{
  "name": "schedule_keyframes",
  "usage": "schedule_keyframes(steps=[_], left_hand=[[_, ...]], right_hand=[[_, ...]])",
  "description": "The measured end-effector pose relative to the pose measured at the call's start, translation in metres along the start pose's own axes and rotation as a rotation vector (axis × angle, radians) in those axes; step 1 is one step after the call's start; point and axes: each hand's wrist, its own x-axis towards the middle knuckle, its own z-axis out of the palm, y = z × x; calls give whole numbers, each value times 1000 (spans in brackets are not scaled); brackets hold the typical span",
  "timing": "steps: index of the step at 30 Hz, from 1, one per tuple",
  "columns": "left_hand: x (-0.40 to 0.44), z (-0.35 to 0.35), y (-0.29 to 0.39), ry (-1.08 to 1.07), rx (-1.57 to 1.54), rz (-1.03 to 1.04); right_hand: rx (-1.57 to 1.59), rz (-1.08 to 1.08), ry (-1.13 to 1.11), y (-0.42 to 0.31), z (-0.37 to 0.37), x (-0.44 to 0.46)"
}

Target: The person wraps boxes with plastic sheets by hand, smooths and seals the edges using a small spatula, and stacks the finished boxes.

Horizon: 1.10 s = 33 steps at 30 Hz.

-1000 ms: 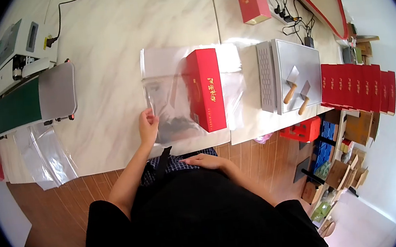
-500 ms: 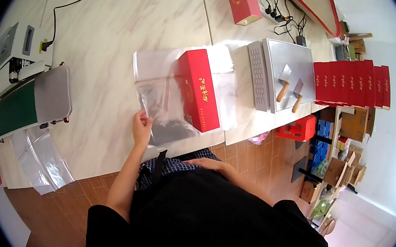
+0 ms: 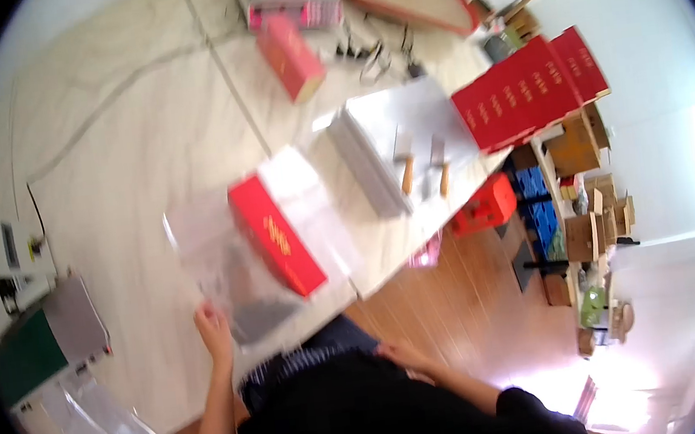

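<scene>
A long red box [image 3: 277, 238] with gold lettering lies on clear plastic bags [image 3: 198, 255] on the table. At the near left edge of the plastic, my left hand [image 3: 213, 322] is closed with a pinch on a clear plastic bag; motion blur softens its fingertips. My right hand [image 3: 399, 355] rests by my lap, below the table's edge. It appears to hold nothing, its fingers loosely stretched and blurred.
Right of the box, two wooden-handled scrapers [image 3: 408, 174] lie on a silver metal case [image 3: 375, 124]. Red boxes [image 3: 514, 95] stand stacked beyond it. A machine with a green belt [image 3: 29, 360] stands left. A pink-red box [image 3: 291, 59] and a scale [image 3: 289, 1] are farther back.
The view has turned and shifted right, so the table appears tilted and blurred. My left hand stays at the plastic's edge; my right hand stays low by my lap.
</scene>
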Motion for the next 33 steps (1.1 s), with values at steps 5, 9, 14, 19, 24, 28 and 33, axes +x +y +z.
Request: schedule_keyframes(steps=[5,9,14,19,24,28,33], left_hand=[[2,12,38,-72,-73,72],[-2,20,104,-318,-154,302],[-24,31,165,-634,-169,430],[-42,85,149,-730,-174,556],[-60,83,188,-845,8,760],[-62,99,212,-1022,70,598],[-77,146,219,-1144,223,594]], right_hand=[[0,-3,70,-20,-10,-9],[23,-153,64,-33,-11,0],[61,-245,29,-52,-37,-3],[86,-219,42,-46,-66,-27],[146,-220,73,-14,-79,-63],[205,-219,89,19,-82,-91],[286,-216,112,63,-69,-124]])
